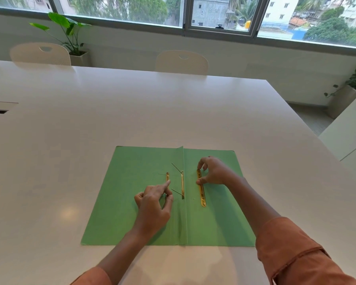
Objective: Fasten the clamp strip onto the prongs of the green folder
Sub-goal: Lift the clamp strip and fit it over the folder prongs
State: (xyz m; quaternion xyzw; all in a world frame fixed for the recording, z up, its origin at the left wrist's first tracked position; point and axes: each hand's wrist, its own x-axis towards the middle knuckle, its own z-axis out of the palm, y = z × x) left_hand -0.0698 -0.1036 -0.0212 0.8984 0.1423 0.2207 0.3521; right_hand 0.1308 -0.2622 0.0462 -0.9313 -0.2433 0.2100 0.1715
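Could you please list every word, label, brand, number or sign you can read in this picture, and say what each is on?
None: no text can be read anywhere.
The green folder, the gold clamp strip and the white table show no print.
Buildings beyond the window show no legible signs.

The green folder lies open flat, thin prongs upright near its spine, the gold clamp strip lying loose on its right leaf.

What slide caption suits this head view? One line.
Both hands work brass strips on an open green folder.
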